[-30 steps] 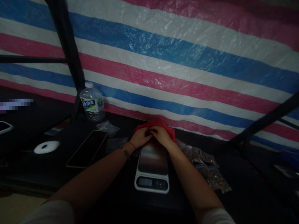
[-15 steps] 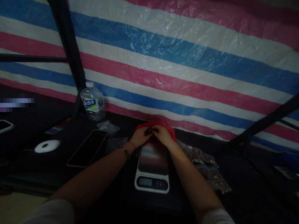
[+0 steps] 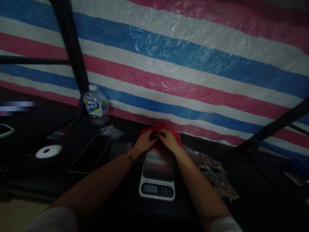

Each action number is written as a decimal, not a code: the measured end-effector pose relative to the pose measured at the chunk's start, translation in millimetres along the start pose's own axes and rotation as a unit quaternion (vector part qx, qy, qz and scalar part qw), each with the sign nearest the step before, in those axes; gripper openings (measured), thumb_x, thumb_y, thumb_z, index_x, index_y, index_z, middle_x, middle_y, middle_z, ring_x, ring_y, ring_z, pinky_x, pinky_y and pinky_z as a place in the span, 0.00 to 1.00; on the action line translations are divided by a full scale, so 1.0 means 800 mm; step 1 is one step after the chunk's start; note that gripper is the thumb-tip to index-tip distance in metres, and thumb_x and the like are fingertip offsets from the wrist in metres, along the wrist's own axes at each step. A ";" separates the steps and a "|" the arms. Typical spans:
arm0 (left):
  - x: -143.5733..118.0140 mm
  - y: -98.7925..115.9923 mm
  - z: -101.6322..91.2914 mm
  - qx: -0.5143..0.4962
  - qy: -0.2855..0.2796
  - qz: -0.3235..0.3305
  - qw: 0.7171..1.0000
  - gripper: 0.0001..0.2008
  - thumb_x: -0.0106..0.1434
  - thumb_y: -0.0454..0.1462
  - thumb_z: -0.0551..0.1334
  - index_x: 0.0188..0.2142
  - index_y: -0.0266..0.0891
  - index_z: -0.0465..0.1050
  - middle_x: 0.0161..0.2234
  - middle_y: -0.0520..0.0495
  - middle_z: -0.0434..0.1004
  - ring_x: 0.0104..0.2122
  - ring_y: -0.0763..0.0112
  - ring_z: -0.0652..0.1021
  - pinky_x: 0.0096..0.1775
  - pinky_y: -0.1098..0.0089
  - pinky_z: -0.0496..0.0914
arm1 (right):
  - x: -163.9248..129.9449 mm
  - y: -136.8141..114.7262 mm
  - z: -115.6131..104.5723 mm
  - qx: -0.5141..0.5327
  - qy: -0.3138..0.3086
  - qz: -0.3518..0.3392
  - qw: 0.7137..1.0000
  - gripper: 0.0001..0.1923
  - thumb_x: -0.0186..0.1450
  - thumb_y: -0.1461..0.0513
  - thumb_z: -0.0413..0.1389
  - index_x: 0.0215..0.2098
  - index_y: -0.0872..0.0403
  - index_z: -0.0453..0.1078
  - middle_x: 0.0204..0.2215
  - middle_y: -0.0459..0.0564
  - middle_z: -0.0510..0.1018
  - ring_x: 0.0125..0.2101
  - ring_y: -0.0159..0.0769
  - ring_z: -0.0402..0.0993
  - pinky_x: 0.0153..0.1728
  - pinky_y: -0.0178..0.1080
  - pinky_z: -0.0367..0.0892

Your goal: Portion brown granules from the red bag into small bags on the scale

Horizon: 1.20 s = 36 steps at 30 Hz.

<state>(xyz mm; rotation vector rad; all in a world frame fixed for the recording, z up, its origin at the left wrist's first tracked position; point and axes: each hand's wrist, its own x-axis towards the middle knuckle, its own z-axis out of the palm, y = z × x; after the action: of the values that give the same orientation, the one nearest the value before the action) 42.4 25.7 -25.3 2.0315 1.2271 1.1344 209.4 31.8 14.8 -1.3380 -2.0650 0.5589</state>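
Forearms angled inward past scale, hands close together at red bag, cannot tell what they grip

Left arm: extended from the near left towards the far centre, bared below a pale sleeve. Left wrist: encircled by a thin red band and a beaded bracelet. Left hand: angled to the right, back turned upward, fingers bent inward.

Right arm: extended from the near right towards the far centre, bared below a matching sleeve; an inverted V is formed by the pair. Right wrist: unadorned. Right hand: angled to the left, back turned upward, fingers likewise bent. Both hands: held close together, level with each other; fingertips obscured by shadow, contact between them undetermined.
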 end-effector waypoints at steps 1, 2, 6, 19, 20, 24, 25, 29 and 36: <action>0.000 0.000 0.000 0.014 -0.002 0.006 1.000 0.19 0.57 0.36 0.63 0.48 0.38 0.70 0.43 0.44 0.79 0.42 0.63 0.79 0.46 0.63 0.74 | 0.000 0.000 0.001 0.010 -0.009 -0.003 1.000 0.12 0.62 0.68 0.53 0.42 0.54 0.74 0.41 0.51 0.79 0.42 0.35 0.75 0.47 0.38 0.67; 0.000 0.001 -0.001 0.026 -0.006 0.012 1.000 0.17 0.57 0.36 0.63 0.47 0.38 0.71 0.42 0.44 0.79 0.42 0.62 0.79 0.46 0.63 0.74 | -0.001 0.000 0.002 0.018 -0.018 -0.005 1.000 0.12 0.62 0.68 0.54 0.43 0.54 0.74 0.41 0.51 0.79 0.41 0.35 0.76 0.46 0.37 0.68; 0.000 0.003 -0.002 0.033 -0.002 0.023 0.999 0.19 0.57 0.36 0.63 0.49 0.38 0.72 0.43 0.43 0.79 0.42 0.62 0.79 0.47 0.63 0.73 | 0.000 -0.001 0.002 0.011 -0.017 0.009 1.000 0.12 0.62 0.69 0.53 0.42 0.56 0.74 0.40 0.52 0.80 0.41 0.35 0.76 0.45 0.37 0.68; 0.002 0.000 -0.001 0.057 -0.013 0.054 0.997 0.21 0.58 0.36 0.61 0.52 0.39 0.71 0.47 0.43 0.77 0.48 0.60 0.76 0.53 0.59 0.69 | 0.001 -0.003 -0.001 -0.019 -0.013 0.039 0.999 0.12 0.62 0.69 0.53 0.40 0.56 0.76 0.39 0.52 0.81 0.40 0.37 0.76 0.44 0.36 0.68; 0.002 0.000 -0.001 0.055 -0.015 0.055 0.997 0.21 0.58 0.35 0.61 0.52 0.38 0.71 0.48 0.43 0.77 0.48 0.60 0.76 0.53 0.59 0.68 | 0.001 -0.003 -0.001 -0.021 -0.013 0.041 0.999 0.12 0.61 0.70 0.53 0.40 0.56 0.76 0.39 0.52 0.81 0.40 0.37 0.76 0.44 0.36 0.68; 0.001 0.000 -0.001 0.052 -0.013 0.042 0.998 0.19 0.57 0.35 0.61 0.49 0.38 0.73 0.45 0.43 0.78 0.46 0.60 0.77 0.51 0.59 0.70 | 0.001 -0.003 -0.003 -0.020 -0.009 0.037 0.999 0.11 0.62 0.69 0.53 0.38 0.56 0.76 0.38 0.51 0.81 0.39 0.36 0.76 0.44 0.36 0.68; 0.001 0.000 0.000 0.048 -0.009 0.039 0.998 0.18 0.57 0.35 0.62 0.49 0.38 0.73 0.45 0.43 0.78 0.46 0.60 0.77 0.51 0.59 0.70 | 0.001 -0.004 -0.004 -0.017 0.001 0.034 0.999 0.12 0.63 0.69 0.52 0.39 0.55 0.76 0.39 0.51 0.81 0.40 0.36 0.76 0.45 0.37 0.68; 0.002 -0.002 0.001 0.017 0.011 0.039 0.999 0.21 0.56 0.35 0.63 0.50 0.38 0.71 0.45 0.43 0.78 0.45 0.61 0.78 0.50 0.60 0.71 | 0.002 -0.006 -0.008 -0.031 0.040 0.042 0.998 0.14 0.65 0.68 0.49 0.42 0.54 0.75 0.42 0.51 0.80 0.44 0.36 0.75 0.49 0.38 0.66; -0.001 -0.002 0.000 -0.041 0.006 0.043 0.998 0.23 0.56 0.35 0.63 0.53 0.39 0.68 0.46 0.43 0.78 0.44 0.62 0.78 0.49 0.59 0.72 | -0.012 -0.041 -0.037 -0.071 -0.019 0.010 0.997 0.18 0.64 0.70 0.46 0.45 0.56 0.74 0.44 0.52 0.79 0.45 0.36 0.74 0.49 0.37 0.65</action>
<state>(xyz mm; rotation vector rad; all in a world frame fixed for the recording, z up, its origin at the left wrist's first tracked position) 41.4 25.8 -26.8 2.0351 1.0891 1.2179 211.3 10.2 54.6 -1.4405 -2.1585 0.4566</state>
